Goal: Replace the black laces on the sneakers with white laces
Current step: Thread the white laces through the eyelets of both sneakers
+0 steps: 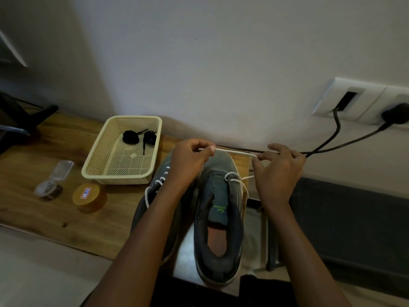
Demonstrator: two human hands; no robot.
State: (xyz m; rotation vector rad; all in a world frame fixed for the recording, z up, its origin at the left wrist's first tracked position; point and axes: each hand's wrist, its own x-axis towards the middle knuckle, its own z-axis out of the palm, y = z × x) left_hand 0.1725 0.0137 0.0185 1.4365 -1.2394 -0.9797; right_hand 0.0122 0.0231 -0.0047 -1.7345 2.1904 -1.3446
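Both hands, left hand [190,156] and right hand [278,171], pinch a taut white lace [232,151] above the grey sneaker [219,218]; black laces [138,137] lie in the basket [97,156].

Both bare forearms reach forward from the lower edge, side by side. The left hand [190,161] is curled, its thumb and forefinger pinching the white lace [232,151]. The right hand [280,173], back upward, pinches the same lace at its fingertips, level with the left.
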